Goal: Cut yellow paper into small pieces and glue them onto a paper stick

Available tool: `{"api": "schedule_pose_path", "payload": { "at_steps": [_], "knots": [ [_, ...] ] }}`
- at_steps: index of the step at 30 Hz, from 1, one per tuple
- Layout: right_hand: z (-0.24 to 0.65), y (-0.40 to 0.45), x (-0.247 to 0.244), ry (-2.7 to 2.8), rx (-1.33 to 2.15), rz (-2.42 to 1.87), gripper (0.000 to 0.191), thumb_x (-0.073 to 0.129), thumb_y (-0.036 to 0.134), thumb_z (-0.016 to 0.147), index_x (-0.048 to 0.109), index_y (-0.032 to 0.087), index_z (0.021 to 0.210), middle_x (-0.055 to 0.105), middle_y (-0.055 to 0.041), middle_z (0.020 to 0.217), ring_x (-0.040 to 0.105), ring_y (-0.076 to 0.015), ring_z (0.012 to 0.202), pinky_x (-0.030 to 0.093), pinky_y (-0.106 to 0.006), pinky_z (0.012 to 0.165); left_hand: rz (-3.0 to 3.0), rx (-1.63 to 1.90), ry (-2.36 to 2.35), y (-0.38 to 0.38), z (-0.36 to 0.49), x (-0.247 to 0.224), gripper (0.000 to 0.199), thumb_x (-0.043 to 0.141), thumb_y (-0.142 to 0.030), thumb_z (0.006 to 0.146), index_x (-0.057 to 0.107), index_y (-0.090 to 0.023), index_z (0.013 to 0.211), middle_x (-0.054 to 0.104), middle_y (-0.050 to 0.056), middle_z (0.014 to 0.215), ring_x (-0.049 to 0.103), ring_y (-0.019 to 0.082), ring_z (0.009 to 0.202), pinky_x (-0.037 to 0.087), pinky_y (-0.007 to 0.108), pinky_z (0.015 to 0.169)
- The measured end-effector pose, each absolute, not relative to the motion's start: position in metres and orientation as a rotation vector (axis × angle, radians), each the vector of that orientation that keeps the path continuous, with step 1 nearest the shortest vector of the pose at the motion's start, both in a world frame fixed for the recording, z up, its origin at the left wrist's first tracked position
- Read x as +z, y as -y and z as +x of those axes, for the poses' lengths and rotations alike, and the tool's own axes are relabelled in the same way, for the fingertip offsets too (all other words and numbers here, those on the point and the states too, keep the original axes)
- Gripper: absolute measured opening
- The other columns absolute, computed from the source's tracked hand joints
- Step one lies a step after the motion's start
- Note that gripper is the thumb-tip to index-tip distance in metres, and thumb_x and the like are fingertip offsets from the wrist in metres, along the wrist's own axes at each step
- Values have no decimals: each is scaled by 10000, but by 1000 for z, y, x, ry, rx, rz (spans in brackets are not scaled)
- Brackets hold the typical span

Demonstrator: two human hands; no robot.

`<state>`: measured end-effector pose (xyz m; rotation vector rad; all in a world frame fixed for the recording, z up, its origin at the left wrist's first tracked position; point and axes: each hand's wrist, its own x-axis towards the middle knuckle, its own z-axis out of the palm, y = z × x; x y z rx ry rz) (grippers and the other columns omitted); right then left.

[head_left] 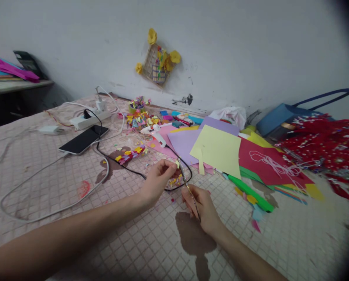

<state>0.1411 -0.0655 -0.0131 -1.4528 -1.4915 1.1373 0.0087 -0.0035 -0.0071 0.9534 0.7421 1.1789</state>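
My left hand (157, 180) is closed in a pinch on a small piece of pale yellow paper (177, 164). Wrapped round a pair of scissors (184, 180), seen nearly edge-on, is my right hand (203, 208). The slim blades point up and away, with their tips right beside the paper; I cannot tell whether they touch it. Small yellow paper cuttings (176, 181) lie just beyond the hands. A pale yellow strip (201, 163) rests across the lower edge of a pale yellow sheet (219, 146) to the right.
A white glue gun (155, 132) with a black cord lies behind my hands. Left are a phone (83, 139), a white power strip (89, 119) and looping cables. Coloured paper (262, 164), a green roll (252, 193) and red tinsel-like decorations (323, 144) occupy the right.
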Motion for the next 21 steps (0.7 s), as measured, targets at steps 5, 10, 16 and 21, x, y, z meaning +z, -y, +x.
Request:
{"api": "schedule_pose_path", "payload": {
  "at_steps": [5,10,16,21],
  "knots": [
    [141,65,-14,1454,1156,-1437,413,424,538,814,449,176,618,348,70,451,334,-72,381,263,-198,377,950,1176,-745,3,8,-6,189,621,-311,728,533,-143,733,600,11,693,557,102,665,435,251,688],
    [146,60,-9,1297,1188,-1368,395,440,525,815,498,163,669,356,69,459,344,-71,394,299,-192,392,1026,1067,-742,3,7,-5,190,600,-308,745,520,-137,721,597,17,672,545,96,618,426,237,626],
    [153,54,-5,1164,1172,-1260,240,585,397,760,548,163,722,408,60,502,366,-70,443,299,-188,420,1266,797,-716,7,6,-4,229,595,-332,744,510,-127,690,526,-19,578,469,69,515,370,208,513],
    [155,53,-6,1101,1265,-1217,178,596,328,745,536,166,703,401,65,480,348,-69,430,286,-192,417,1415,697,-685,7,5,-6,228,542,-338,781,494,-129,701,524,-8,597,471,81,525,370,218,503]
  ]
}}
